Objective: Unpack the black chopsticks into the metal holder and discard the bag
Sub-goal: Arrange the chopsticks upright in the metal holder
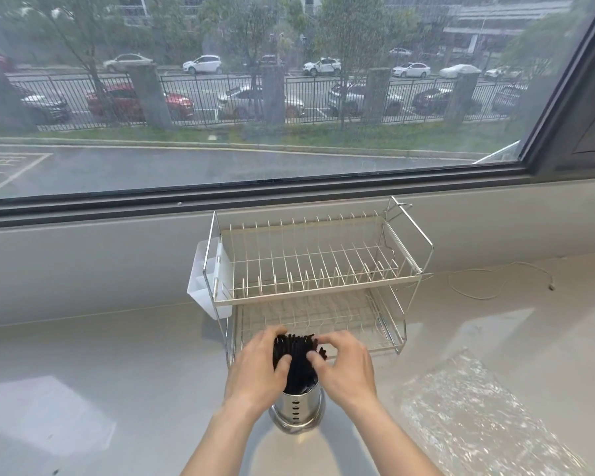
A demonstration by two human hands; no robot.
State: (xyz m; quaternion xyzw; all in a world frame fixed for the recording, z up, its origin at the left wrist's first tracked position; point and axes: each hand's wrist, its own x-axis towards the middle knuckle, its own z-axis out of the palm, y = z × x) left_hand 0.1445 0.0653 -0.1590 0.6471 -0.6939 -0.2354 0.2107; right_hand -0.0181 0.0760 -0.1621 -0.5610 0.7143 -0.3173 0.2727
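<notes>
A wide window point(255, 97) spans the far wall, showing daylight and parked cars. A pale counter point(100, 372) lies near.

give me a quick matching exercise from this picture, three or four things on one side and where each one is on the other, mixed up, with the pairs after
Things:
1. black chopsticks
2. metal holder
3. dish rack
4. white cable

Places:
A. counter, far right
B. against the sill, behind the hands
C. standing in the holder, between both hands
D. on the counter, nearest the camera

Pairs: 1-C, 2-D, 3-B, 4-A
</notes>
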